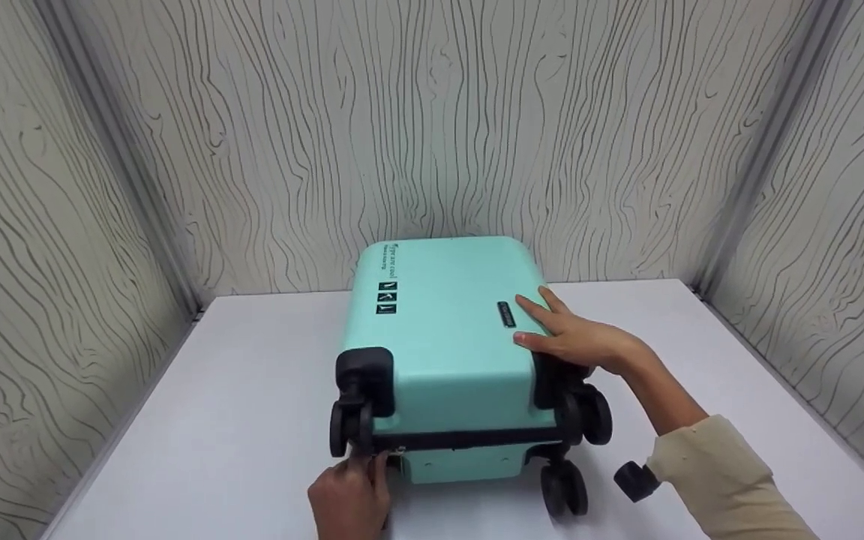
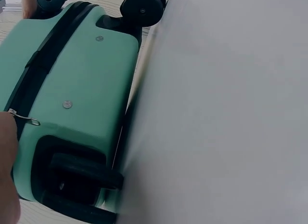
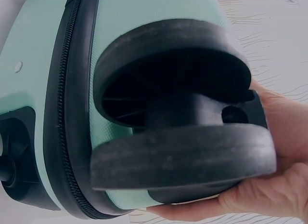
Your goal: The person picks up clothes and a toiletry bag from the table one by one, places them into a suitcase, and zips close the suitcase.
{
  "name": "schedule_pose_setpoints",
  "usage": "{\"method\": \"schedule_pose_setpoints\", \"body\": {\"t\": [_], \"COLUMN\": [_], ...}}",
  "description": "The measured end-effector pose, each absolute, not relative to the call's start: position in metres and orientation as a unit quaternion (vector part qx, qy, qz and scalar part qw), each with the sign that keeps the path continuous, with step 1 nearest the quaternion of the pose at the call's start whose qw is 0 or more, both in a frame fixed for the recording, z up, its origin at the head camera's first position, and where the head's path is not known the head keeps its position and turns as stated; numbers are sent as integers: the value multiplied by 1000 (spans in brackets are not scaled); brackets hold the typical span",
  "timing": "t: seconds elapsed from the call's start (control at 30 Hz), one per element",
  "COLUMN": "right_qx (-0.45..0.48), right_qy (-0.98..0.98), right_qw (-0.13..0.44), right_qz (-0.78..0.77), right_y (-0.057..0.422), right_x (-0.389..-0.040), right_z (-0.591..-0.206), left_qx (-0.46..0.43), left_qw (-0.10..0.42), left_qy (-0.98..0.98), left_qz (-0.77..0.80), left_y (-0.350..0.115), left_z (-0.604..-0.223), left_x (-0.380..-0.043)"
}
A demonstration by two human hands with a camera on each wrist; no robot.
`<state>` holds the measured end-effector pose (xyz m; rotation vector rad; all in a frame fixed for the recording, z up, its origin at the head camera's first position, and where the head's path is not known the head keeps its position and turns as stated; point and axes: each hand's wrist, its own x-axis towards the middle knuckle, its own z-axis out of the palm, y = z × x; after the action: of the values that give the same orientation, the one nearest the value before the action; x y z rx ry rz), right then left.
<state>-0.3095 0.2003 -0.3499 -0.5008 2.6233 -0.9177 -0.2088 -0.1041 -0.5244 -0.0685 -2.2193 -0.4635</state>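
Observation:
A mint-green hard-shell suitcase lies flat, its wheeled end facing me. My left hand is at the near left corner by the black zipper band, thumb and fingers curled together at the zipper. A metal zipper pull shows right beside those fingers in the left wrist view; the fingertips themselves are hidden. My right hand rests on the suitcase's right edge with fingers spread over the shell, beside the black corner guard. Close up, a twin wheel covers part of that hand.
The suitcase lies on a white table. Behind it rises a wood-grain patterned wall, with similar panels left and right. Black caster wheels stick out toward me. A small black object sits at the right sleeve's cuff.

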Motion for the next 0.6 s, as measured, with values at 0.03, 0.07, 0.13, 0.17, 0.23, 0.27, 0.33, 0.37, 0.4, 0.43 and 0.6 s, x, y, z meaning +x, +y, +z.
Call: {"method": "schedule_pose_setpoints", "body": {"t": [0.03,0.07,0.13,0.17,0.23,0.27,0.33,0.37,0.4,0.43,0.6], "right_qx": [-177,-180,-184,-185,-186,-185,-184,-184,-184,-183,-184], "right_qy": [917,916,916,916,915,914,913,912,911,911,908], "right_qw": [158,158,156,155,155,157,158,159,161,162,167], "right_qz": [-321,-321,-321,-320,-322,-324,-329,-331,-333,-333,-338], "right_y": [200,200,200,200,201,202,203,203,203,203,199], "right_x": [-309,-309,-309,-308,-307,-307,-306,-306,-306,-306,-305], "right_z": [-349,-349,-348,-347,-346,-346,-346,-346,-346,-346,-345], "left_qx": [-32,-37,-52,-59,-71,-77,-90,-96,-102,-109,-131], "left_qw": [428,434,444,447,454,455,459,462,464,467,462], "left_qy": [-885,-884,-881,-881,-880,-880,-879,-878,-876,-874,-871], "left_qz": [-177,-170,-153,-143,-123,-114,-96,-88,-82,-77,-104], "left_y": [-104,-104,-104,-104,-103,-103,-102,-102,-102,-103,-106], "left_z": [-525,-525,-525,-525,-524,-523,-522,-522,-521,-521,-523], "left_x": [-209,-209,-210,-210,-211,-211,-211,-212,-212,-212,-212]}}
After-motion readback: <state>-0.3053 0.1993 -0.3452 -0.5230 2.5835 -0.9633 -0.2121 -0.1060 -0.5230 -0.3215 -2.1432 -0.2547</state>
